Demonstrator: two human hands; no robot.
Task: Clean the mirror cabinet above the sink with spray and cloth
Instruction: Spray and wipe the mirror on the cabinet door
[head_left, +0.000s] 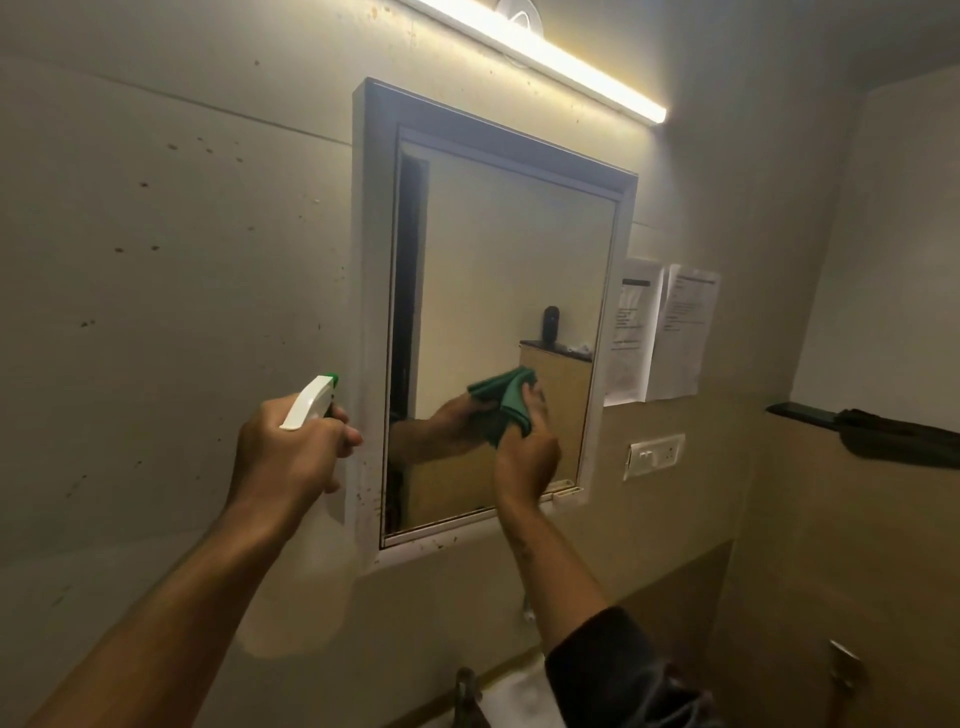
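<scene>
The mirror cabinet (498, 291) hangs on the wall with a white frame and dark top edge. My left hand (291, 452) grips a spray bottle (310, 402) with a white trigger head and green nozzle, held just left of the cabinet frame; its pale body hangs below my hand. My right hand (524, 452) holds a green cloth (514, 400) bunched against the lower right of the mirror glass. The glass reflects the hand and the cloth.
A lit tube light (545, 57) runs above the cabinet. Two paper notices (665, 332) and a white switch plate (655, 454) sit on the wall to the right. A dark shelf (883, 431) juts out far right. The tap (465, 691) and sink lie below.
</scene>
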